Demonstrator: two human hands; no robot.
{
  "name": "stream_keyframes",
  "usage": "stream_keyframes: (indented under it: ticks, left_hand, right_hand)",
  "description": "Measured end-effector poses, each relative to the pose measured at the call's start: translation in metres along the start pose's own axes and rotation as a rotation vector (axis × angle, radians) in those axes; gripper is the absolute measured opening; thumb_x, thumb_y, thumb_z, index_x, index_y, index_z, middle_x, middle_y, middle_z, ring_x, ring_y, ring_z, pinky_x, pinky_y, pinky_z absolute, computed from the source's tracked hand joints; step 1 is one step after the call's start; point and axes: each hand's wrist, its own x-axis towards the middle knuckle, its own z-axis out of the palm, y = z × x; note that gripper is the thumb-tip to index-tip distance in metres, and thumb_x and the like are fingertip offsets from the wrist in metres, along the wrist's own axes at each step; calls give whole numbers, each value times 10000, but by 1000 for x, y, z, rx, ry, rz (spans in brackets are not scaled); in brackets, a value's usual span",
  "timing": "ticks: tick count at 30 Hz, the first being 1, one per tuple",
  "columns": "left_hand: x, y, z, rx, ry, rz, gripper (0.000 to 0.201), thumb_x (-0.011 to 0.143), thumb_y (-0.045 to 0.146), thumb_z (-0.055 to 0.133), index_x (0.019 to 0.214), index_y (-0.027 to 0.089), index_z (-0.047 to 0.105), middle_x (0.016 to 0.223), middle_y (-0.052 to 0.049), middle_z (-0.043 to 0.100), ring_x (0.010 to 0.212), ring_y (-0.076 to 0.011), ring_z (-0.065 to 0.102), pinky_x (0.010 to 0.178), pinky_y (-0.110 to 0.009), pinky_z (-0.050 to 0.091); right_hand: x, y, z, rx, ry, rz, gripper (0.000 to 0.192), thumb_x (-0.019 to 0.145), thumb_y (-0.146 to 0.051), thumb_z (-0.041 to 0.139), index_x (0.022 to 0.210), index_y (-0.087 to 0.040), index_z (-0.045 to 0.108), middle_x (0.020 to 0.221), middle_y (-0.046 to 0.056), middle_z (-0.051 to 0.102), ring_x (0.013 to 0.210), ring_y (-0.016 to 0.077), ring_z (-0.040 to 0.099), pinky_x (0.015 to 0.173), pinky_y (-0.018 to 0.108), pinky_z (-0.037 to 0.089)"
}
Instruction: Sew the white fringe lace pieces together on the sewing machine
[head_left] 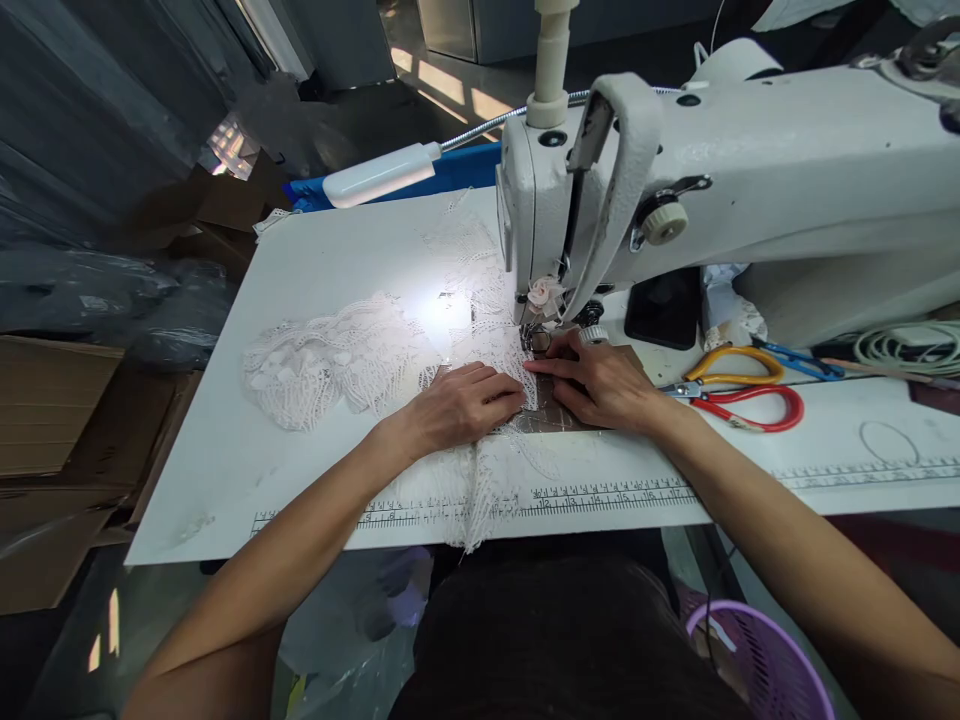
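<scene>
I have the white lace (pixel 360 360) spread on the table (pixel 315 250), its near edge lying under the needle of the sewing machine (pixel 712 170). My left hand (pixel 457 405) lies flat on it, fingers loose, pinning rather than gripping; my right hand (pixel 600 385) presses fingertips beside the foot. I judge this the feeding step: next calls for even guiding. Scissors (pixel 742 395) lie to the right

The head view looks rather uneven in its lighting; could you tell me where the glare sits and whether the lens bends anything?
In the head view, the lamp throws a blown-out patch on the lace just left of the sewing machine; both the left hand and right hand are evenly lit and sharp; the printed ruler and table edge bow from wide-angle distortion; the left surroundings fall dark.
</scene>
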Motion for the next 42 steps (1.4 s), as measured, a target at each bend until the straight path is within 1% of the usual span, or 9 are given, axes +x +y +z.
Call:
stream_keyframes:
  ticks: [5,7,14,20,23,29,34,39,42]
  left_hand:
    - [8,-3,-14,-81,-235,57,214,922,219,512,1018,117,675,977,-96,696,796,-178,638,753,-332,551]
    - [10,-4,-15,-85,-269,55,232,903,253,512,997,129,684,964,-93,688,775,-181,629,742,-337,546]
    - [5,-6,-9,-94,-199,-6,260,879,277,497,1003,150,688,1018,-86,680,755,-180,606,704,-332,521]
    - [1,-9,-8,-117,-228,-40,327,882,326,512,1098,138,669,1059,-105,667,798,-199,596,766,-357,503]
    - [1,-10,-6,-120,-228,-63,351,891,341,505,1118,126,665,1064,-113,664,806,-208,594,789,-372,492]
    - [1,-12,-5,-134,-208,-84,399,894,351,507,1161,88,645,1106,-134,654,858,-228,600,830,-392,481]
    - [0,-16,-4,-138,-211,-107,440,908,399,492,1212,107,618,1195,-151,629,896,-249,593,861,-429,465]
    - [1,-19,-3,-150,-237,-147,447,917,390,490,1264,123,580,1269,-157,595,968,-269,597,873,-441,448]
    - [1,-20,-2,-140,-240,-160,463,922,393,487,1291,120,555,1301,-161,578,1006,-281,594,896,-457,440]
  right_hand:
    - [-1,-1,-2,-16,-6,-77,372,882,-195,538,1197,-266,722,1100,129,611,992,280,581,830,434,507]
    - [-1,-2,-3,-37,-11,-74,355,890,-205,539,1181,-266,732,1094,128,626,1002,286,584,825,427,510]
    - [1,-7,-7,-121,-16,-59,357,894,-207,540,1191,-284,721,1107,110,652,990,262,603,710,340,490]
    - [6,-14,-9,-245,-106,16,394,902,-209,513,1247,-282,687,1064,107,671,898,245,604,635,299,408]
    - [8,-16,-8,-264,-109,47,399,908,-214,495,1257,-272,680,1030,114,671,882,252,592,620,298,386]
    - [10,-15,-4,-261,-63,74,397,923,-218,468,1262,-275,666,1015,111,660,895,264,576,671,327,421]
    - [7,-17,-4,-205,-43,62,408,935,-222,443,1288,-245,645,1077,129,645,915,275,588,692,352,451]
    - [7,-20,-4,-210,-13,77,392,952,-245,435,1274,-190,651,1040,148,650,897,282,592,693,366,457]
    - [6,-21,-5,-189,-15,72,396,948,-241,425,1271,-201,652,1016,134,660,872,266,600,682,357,456]
